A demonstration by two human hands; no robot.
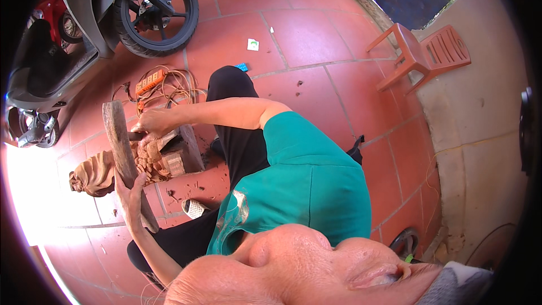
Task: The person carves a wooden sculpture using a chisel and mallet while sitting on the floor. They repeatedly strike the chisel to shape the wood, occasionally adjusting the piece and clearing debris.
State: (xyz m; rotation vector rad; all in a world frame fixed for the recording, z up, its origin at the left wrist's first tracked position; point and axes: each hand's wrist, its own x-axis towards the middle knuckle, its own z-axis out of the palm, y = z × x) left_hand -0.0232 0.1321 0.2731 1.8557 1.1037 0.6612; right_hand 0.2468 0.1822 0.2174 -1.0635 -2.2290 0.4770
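Observation:
My left hand (131, 199) is closed around the lower part of a long, rough wooden bar (119, 138), thumb on one side and fingers on the other. My right hand (155, 123) is closed beside the bar's upper part; a short dark end pokes out of it, too hidden to name. Under and beside the bar lies a brown wood carving (94, 174) with flowing, folded shapes, its middle partly covered by the bar. Rougher carved wood (151, 161) and a squared wooden block (183, 155) lie below my right hand.
An orange power strip (150, 82) with coiled cable (179, 86) lies past my right hand. A motorbike (84, 39) stands at the upper left. My bent legs (240, 141) flank the work. A pale woven shoe (195, 208) and wood chips are on the red tiles; an orange plastic chair (415, 56) stands upper right.

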